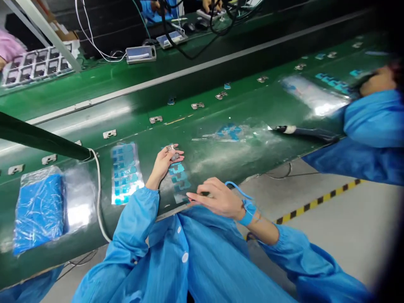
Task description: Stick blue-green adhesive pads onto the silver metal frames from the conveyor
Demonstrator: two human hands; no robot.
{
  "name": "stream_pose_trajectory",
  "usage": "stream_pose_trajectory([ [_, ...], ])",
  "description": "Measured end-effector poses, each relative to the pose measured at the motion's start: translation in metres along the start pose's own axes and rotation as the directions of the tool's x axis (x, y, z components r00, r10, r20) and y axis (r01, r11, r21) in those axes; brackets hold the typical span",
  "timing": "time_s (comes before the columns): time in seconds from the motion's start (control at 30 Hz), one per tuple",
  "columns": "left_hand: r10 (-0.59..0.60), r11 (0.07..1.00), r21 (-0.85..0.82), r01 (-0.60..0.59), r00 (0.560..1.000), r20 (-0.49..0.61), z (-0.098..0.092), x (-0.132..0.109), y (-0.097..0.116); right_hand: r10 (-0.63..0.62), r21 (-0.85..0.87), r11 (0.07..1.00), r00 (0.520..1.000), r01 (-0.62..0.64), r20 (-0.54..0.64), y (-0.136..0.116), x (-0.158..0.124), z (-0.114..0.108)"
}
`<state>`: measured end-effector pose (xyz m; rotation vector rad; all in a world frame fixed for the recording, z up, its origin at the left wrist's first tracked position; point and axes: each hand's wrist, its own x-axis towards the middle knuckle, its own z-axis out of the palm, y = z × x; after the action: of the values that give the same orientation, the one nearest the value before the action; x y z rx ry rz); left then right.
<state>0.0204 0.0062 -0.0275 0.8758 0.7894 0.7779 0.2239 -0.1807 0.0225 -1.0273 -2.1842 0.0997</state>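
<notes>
My left hand (pixel 164 163) holds a small metal part (pixel 173 154) above the green bench, its fingers curled round it. Just below that hand lies a sheet of blue film pieces (pixel 179 179). Over the near end of this sheet, close to the bench edge, my right hand (pixel 219 198) pinches a dark, thin tool (pixel 205 194), mostly hidden by the fingers. A blue wrist strap (pixel 248 212) with a cord is on my right wrist. Left of my left hand is a second clear sheet with blue pieces (pixel 126 172).
Metal parts (pixel 197 105) lie in a row along the bench (pixel 217 164). A plastic-wrapped blue stack (pixel 39 210) and white cable (pixel 99 198) are left. A dark-handled tool (pixel 285 129) and another person's blue sleeve (pixel 374 120) are right. A dark post (pixel 44 136) crosses the left side.
</notes>
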Motion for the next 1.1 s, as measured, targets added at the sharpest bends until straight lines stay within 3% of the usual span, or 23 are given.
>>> stream_pose_trajectory([
  [0.1, 0.0, 0.998, -0.068, 0.0, 1.0, 0.006, 0.0, -0.001, 0.005, 0.234, 0.204, 0.958, 0.961, -0.202, -0.145, 0.004, 0.009, -0.015],
  [0.17, 0.006, 0.995, -0.1, -0.006, 1.0, 0.003, 0.001, -0.002, 0.006, 0.433, 0.339, 0.871, 0.881, -0.355, -0.191, 0.022, 0.021, -0.011],
  [0.27, 0.018, 0.993, -0.115, -0.016, 1.0, 0.017, 0.003, -0.005, 0.005, 0.691, 0.54, 0.652, 0.71, -0.532, -0.135, 0.062, 0.046, 0.009],
  [0.33, 0.042, 0.993, -0.108, -0.039, 0.999, 0.023, 0.004, -0.007, 0.004, 0.768, 0.651, 0.5, 0.64, -0.571, -0.029, 0.09, 0.064, 0.026],
  [0.43, 0.116, 0.99, -0.082, -0.118, 0.993, -0.024, 0.005, -0.008, 0.003, 0.742, 0.701, 0.42, 0.663, -0.576, 0.1, 0.123, 0.088, 0.047],
  [0.53, 0.205, 0.978, -0.027, -0.209, 0.972, -0.112, 0.003, -0.008, 0.006, 0.686, 0.725, 0.374, 0.699, -0.578, 0.203, 0.139, 0.105, 0.06],
  [0.67, 0.315, 0.949, 0.095, -0.301, 0.924, -0.215, -0.001, -0.006, 0.01, 0.635, 0.755, 0.317, 0.719, -0.575, 0.281, 0.138, 0.114, 0.074],
  [0.8, 0.357, 0.929, 0.196, -0.314, 0.901, -0.247, -0.003, -0.006, 0.011, 0.635, 0.778, 0.276, 0.715, -0.564, 0.293, 0.132, 0.111, 0.081],
  [0.87, 0.362, 0.923, 0.231, -0.307, 0.895, -0.259, -0.002, -0.007, 0.011, 0.641, 0.756, 0.327, 0.721, -0.566, 0.263, 0.133, 0.108, 0.079],
  [1.0, 0.343, 0.926, 0.258, -0.276, 0.901, -0.265, 0.0, -0.009, 0.012, 0.595, 0.611, 0.563, 0.786, -0.557, 0.168, 0.137, 0.105, 0.069],
  [1.1, 0.321, 0.935, 0.247, -0.256, 0.906, -0.275, 0.001, -0.009, 0.012, 0.552, 0.559, 0.628, 0.816, -0.541, 0.169, 0.139, 0.105, 0.065],
])
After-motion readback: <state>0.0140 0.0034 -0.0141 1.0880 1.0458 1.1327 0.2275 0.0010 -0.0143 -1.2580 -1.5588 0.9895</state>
